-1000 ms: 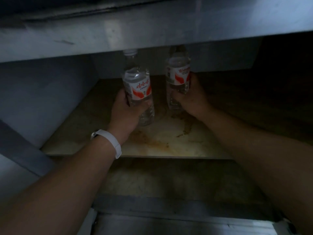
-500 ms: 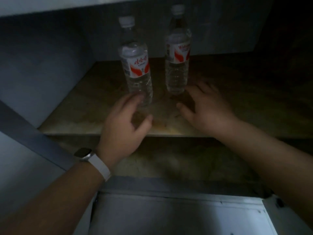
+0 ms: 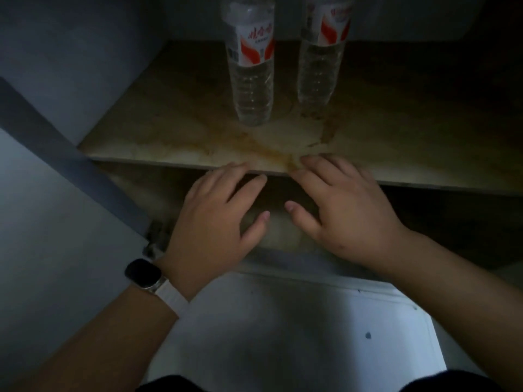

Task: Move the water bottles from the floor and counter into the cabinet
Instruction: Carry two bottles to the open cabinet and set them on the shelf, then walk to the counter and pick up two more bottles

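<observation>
Two clear water bottles with red-and-white labels stand upright side by side on the stained cabinet shelf (image 3: 169,142): the left bottle (image 3: 252,69) and the right bottle (image 3: 319,60), their caps cut off by the top of the view. My left hand (image 3: 215,219), with a watch on a white strap at the wrist, hovers in front of the shelf's front edge with fingers spread and holds nothing. My right hand (image 3: 339,210) is beside it, fingers loosely spread, fingertips over the shelf edge, also holding nothing. Both hands are well clear of the bottles.
The cabinet's grey left wall (image 3: 85,66) and a slanted dark frame bar (image 3: 65,154) bound the left side. A darker lower compartment (image 3: 283,239) lies under the shelf. The pale floor (image 3: 283,329) is below my arms. The shelf's right part is in deep shadow.
A second ago each hand gripped a bottle on the shelf. Both hands let go and drew back to the shelf's front edge; the bottles stay standing.
</observation>
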Demonstrator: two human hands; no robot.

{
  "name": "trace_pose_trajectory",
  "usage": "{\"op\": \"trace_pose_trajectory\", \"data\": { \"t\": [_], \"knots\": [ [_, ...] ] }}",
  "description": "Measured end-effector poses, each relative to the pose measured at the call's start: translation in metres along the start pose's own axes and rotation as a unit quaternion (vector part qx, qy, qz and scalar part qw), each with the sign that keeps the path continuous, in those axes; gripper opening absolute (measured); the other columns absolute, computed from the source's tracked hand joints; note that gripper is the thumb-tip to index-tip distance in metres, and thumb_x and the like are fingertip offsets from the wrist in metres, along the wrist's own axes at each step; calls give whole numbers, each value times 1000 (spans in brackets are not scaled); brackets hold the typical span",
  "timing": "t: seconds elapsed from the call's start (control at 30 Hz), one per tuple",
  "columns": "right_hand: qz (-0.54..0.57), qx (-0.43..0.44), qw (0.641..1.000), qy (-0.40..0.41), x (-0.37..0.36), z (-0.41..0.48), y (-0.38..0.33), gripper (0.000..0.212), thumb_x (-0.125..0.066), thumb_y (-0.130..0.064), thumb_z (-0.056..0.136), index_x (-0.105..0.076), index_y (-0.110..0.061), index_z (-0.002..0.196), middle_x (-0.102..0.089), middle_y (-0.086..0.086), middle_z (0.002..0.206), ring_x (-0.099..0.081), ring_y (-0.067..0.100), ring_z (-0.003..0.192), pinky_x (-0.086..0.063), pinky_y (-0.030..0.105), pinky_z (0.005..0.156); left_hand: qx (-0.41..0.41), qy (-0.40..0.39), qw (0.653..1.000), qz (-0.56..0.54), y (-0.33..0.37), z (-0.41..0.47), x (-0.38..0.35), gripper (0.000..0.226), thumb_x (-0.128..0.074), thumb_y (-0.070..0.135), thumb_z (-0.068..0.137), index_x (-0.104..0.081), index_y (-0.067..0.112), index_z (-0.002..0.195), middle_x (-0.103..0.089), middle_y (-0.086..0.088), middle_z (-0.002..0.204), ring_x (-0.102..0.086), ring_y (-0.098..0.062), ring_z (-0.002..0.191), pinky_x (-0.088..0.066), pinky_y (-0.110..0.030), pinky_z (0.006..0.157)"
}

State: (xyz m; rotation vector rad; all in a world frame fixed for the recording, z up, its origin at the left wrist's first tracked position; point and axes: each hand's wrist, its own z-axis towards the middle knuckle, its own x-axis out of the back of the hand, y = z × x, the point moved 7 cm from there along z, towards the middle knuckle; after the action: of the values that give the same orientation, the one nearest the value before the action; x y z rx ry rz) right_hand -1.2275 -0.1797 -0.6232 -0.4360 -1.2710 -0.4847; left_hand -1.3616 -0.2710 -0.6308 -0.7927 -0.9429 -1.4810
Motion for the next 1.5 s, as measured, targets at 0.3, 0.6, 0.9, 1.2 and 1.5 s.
{"op": "trace_pose_trajectory", "data": {
  "t": [0.3,0.6,0.9,1.2,1.5],
  "knots": [
    [66,-19,993,-95,101,-37,-54,52,-44,-50,88,-63,-14,122,-60,9,127,-54,32,116,-42,43,89,77,-82,993,-34,33,-30,116,45,-61,31,93,-64,9,131,-57,-17,140,-52,-40,128,-46,-56,101],
    [81,13,992,-93,307,-30,-91,49,-47,-48,89,-66,-14,118,-63,8,123,-56,31,114,-45,42,92,75,-119,990,-3,80,20,304,43,-60,32,92,-67,11,128,-59,-16,138,-54,-38,126,-44,-50,102],
    [61,-7,995,-78,492,-11,-80,50,-45,-50,87,-66,-17,119,-62,5,128,-55,30,122,-42,44,100,19,-78,997,25,130,106,457,40,-58,35,93,-69,11,123,-64,-15,131,-58,-38,122,-45,-49,99],
    [-21,-101,995,-7,620,-40,-61,51,-49,-51,88,-62,-19,126,-61,3,131,-54,28,124,-43,43,102,-114,-15,993,-10,173,170,536,46,-55,39,95,-66,14,132,-64,-11,133,-56,-33,127,-42,-50,106],
    [-97,-284,954,4,685,-135,-58,53,-41,-53,90,-56,-24,132,-57,-2,135,-53,25,126,-43,41,103,-303,11,947,-109,255,207,554,47,-55,40,95,-65,13,132,-66,-11,130,-58,-30,125,-44,-44,103]
  ]
}}
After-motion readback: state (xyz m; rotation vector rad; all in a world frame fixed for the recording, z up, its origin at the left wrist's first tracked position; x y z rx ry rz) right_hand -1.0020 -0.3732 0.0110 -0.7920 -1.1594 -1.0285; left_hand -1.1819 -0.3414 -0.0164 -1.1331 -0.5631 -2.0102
